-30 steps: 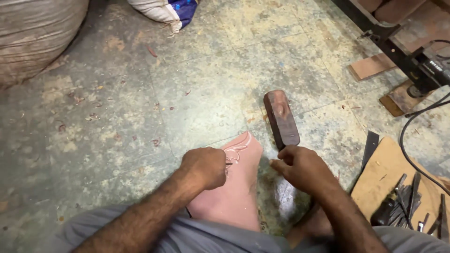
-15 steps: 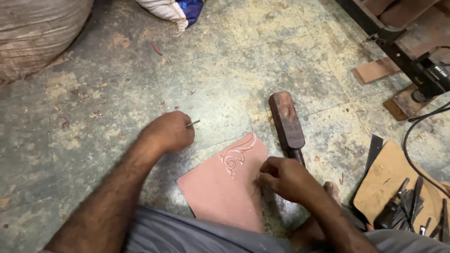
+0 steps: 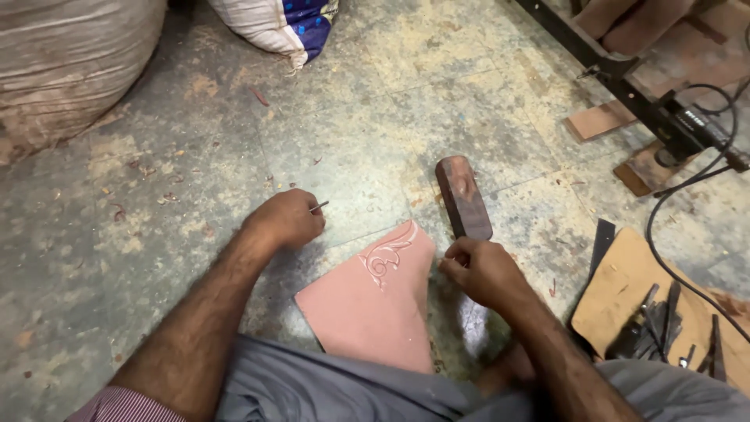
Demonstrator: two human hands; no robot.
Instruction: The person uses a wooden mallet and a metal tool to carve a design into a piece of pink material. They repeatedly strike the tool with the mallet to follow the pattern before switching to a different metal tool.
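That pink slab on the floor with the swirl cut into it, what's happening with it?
A person sits on the floor with the pink slab before them, a scroll pattern carved at its top corner. Their left hand grips a thin metal tool out over the floor. Their right hand rests at the slab's right edge, beside a wooden mallet.

Matt pink carved slab (image 3: 375, 305), dark worn wooden mallet (image 3: 463, 197), rough stained concrete floor (image 3: 195, 156).

A pink stone slab (image 3: 371, 309) with a carved scroll at its far corner lay flat on the floor. A thin metal tool (image 3: 318, 207) pointed right, left of it.
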